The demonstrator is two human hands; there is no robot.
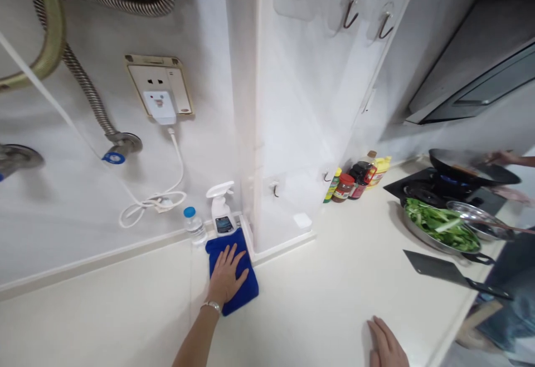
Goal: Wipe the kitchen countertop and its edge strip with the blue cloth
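My left hand (226, 273) lies flat with spread fingers on a folded blue cloth (246, 292), which rests on the white countertop (311, 300) beside the wall corner. Just behind the cloth stand a white spray bottle (222, 211) and a small clear bottle with a blue cap (194, 226). Lower right, my right hand (387, 345) touches the bare countertop, its fingers extended and holding nothing; part of it is cut off by the bottom edge.
A cleaver (438, 268) lies near the counter's right edge, below a pan of leafy greens (443, 225). Another person's hand (499, 158) is at a wok (453, 161) on the stove. Sauce bottles (359, 179) line the wall. A plugged-in cord (178, 161) hangs at left.
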